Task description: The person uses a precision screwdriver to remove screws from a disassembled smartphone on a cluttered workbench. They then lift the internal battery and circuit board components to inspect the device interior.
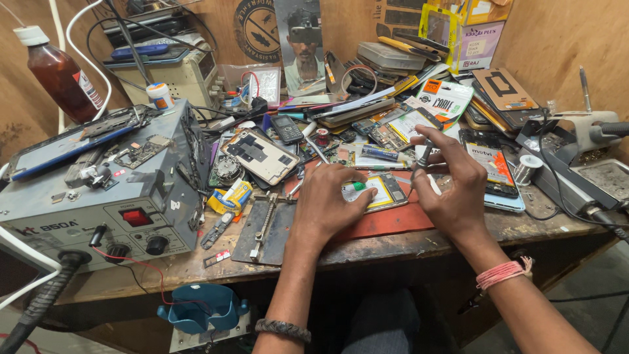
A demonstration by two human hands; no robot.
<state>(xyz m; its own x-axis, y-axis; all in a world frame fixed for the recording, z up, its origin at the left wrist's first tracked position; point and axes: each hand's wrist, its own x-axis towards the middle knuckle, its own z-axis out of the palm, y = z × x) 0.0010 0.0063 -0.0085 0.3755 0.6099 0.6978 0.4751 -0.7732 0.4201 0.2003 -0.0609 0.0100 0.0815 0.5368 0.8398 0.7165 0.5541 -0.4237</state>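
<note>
- Fingers of the left hand [327, 204] lie flat and spread over the near-left end of an opened phone [375, 191], pinning it to the red mat [393, 221] so it seemingly cannot slide while it is worked on.
- Right hand [451, 180] hovers just right of the phone, thumb and forefinger closed in a narrow pinch on a slim metal tool, probably tweezers [422, 157], tip angled down toward the phone's far-right corner.
- That phone sits between both hands, near the front edge of the wooden bench [367, 252], showing a yellow battery and a green tab by the left fingertips.
- Left of the mat lies a dark metal clamp plate [265, 229], within easy reach.
- Farther left stands a grey rework station [98, 196] with a red switch and black knobs, its top doubling as a shelf for a circuit board and a phone frame.
- Beyond the hands, loose phones, boards and packets crowd the far side; a brown bottle [62, 78] stands far left.
</note>
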